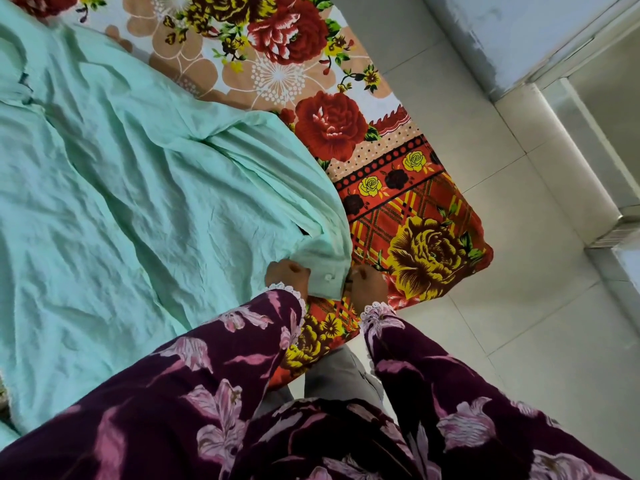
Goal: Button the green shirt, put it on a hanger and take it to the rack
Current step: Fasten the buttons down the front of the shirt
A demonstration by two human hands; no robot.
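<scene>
The mint-green shirt (pixel 114 188) lies spread and wrinkled across the bed, filling the left half of the view. One sleeve runs down to the right and ends in a cuff (pixel 327 275) with a white button (pixel 328 277). My left hand (pixel 287 273) pinches the cuff's left edge. My right hand (pixel 367 284) grips the cuff's right edge, partly hidden behind the cloth. Both arms wear dark purple floral sleeves with lace trim. No hanger or rack is in view.
A floral bedsheet (pixel 412 209) in red, yellow and orange covers the bed, whose corner ends at the right of my hands. Pale floor tiles (pixel 519 306) lie beyond. A grey wall and a metal door frame (pixel 588 174) stand at the upper right.
</scene>
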